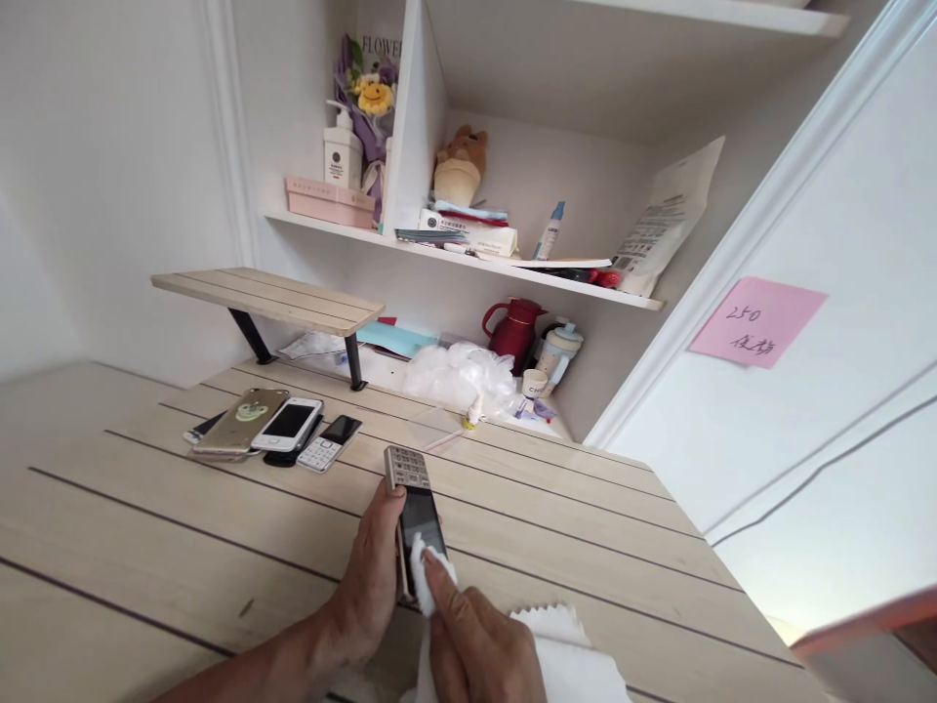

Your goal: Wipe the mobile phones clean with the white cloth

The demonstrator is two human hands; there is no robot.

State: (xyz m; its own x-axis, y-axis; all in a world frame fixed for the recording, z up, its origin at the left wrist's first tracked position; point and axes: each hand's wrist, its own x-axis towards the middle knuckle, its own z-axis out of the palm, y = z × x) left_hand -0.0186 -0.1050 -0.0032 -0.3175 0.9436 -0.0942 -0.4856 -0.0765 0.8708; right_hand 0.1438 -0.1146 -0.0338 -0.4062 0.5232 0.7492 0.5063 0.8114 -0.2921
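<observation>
A gold keypad phone point(408, 467) is gripped along its side by my left hand point(371, 566), keypad end pointing away from me and its dark screen facing up. My right hand point(475, 640) is closed on a white cloth point(567, 644). One finger presses a fold of that cloth onto the lower part of the screen. The rest of the cloth, with a zigzag edge, spreads to the right of my right hand. Left of the held phone lie a white keypad phone point(329, 444), a white touchscreen phone point(289, 425) and a gold phone point(243, 420) stacked on others.
The slatted wooden table point(183, 547) carries a small raised stand point(270, 298) at the back left. Behind are a clear plastic bag point(461, 376), a red jug point(514, 332), a light blue-lidded bottle point(560, 351) and a small cup point(534, 383). Shelves hang above; a pink note point(759, 320) is at right.
</observation>
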